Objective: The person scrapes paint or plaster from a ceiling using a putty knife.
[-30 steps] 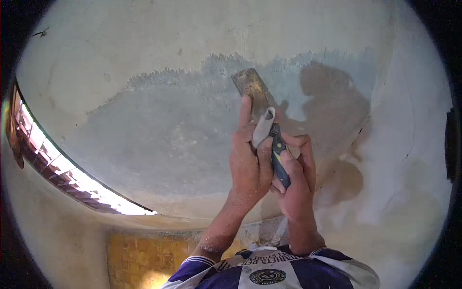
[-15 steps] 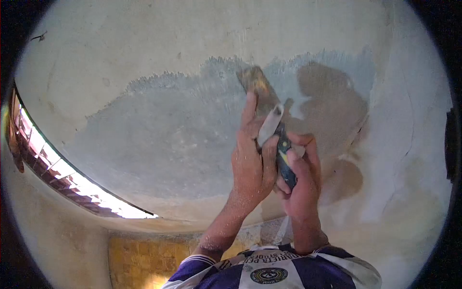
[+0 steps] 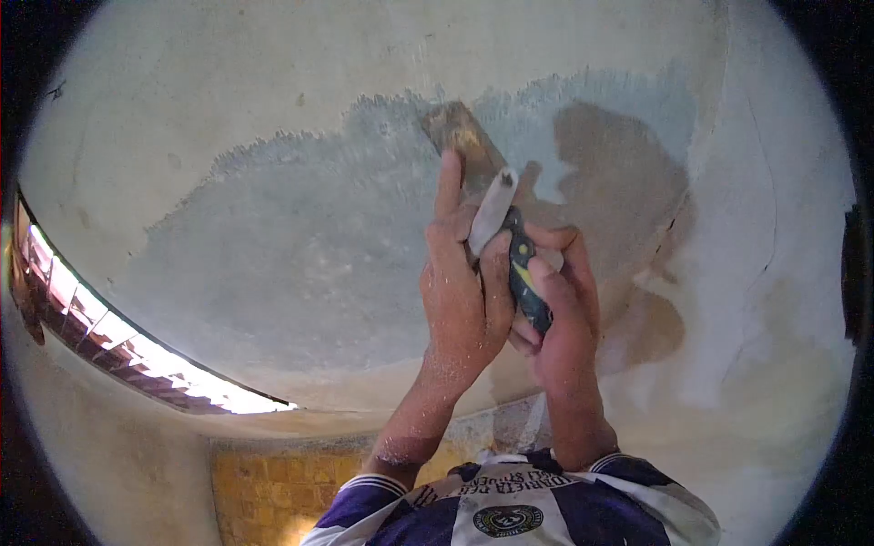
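My right hand [image 3: 569, 296] grips the dark handle [image 3: 526, 282] of a scraper, which has yellow-green accents. The wide, stained blade [image 3: 462, 135] points up and left, lying against a grey patch [image 3: 300, 246] on the pale plastered surface. My left hand [image 3: 460, 291] is closed around the scraper just ahead of the right, one finger stretched along the blade. A white tube-shaped wrap [image 3: 492, 214] with a dark tip sticks out between the left fingers, crossing the lower blade. Pale dust speckles my left wrist and forearm.
A barred opening [image 3: 137, 341] lets bright light in at the left. Yellow tiles [image 3: 282, 487] cover part of the wall below. Shadows of the hands and tool [image 3: 610, 173] fall on the surface at right, near a thin crack [image 3: 774, 218].
Both hands and the scraper have shifted slightly up and left in view, and the surface has shifted much the same way. The grip looks unchanged.
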A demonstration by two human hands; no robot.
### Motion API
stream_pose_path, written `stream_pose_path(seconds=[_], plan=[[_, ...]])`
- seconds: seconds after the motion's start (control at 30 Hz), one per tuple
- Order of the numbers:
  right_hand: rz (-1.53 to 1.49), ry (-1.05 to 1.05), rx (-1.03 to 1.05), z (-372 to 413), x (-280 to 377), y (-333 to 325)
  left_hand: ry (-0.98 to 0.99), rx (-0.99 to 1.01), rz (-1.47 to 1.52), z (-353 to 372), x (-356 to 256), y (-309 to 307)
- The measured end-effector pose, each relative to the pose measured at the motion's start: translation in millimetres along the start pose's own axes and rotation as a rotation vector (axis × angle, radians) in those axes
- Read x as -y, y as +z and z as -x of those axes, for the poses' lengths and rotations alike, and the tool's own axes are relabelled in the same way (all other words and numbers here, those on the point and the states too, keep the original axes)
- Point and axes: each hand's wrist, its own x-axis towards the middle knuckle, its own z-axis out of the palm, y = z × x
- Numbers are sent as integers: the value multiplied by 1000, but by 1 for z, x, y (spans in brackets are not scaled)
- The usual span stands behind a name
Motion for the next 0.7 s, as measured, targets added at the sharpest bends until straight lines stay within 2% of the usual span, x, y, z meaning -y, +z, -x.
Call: stream_pose_path(seconds=[0.07,0.13,0.17,0.3,0.37,0.43,0.53,0.63,0.7], plan=[[16,5,-1,6,-8,-7,83,-62,-17,8,9,7],[48,-39,-11,-2,-10,-4,85,-105,-30,1,11,9],[72,-67,-30,-13,-9,3,21,-96,-38,-7,10,7],[42,-71,-3,0,-11,0,18,-7,-102,0,-7,-5],[50,-89,5,-3,-9,0,64,-25,-43,5,1,1],[55,-87,-11,-6,-5,3,-52,-2,-6,-18,-8,-2],[42,-65,-7,-13,2,10,-70,-7,5,-20,-8,-4],[45,-37,39,0,-2,2,60,-60,-36,3,1,0],[70,-39,16,-7,-2,5,-9,-36,49,-11,0,-1]])
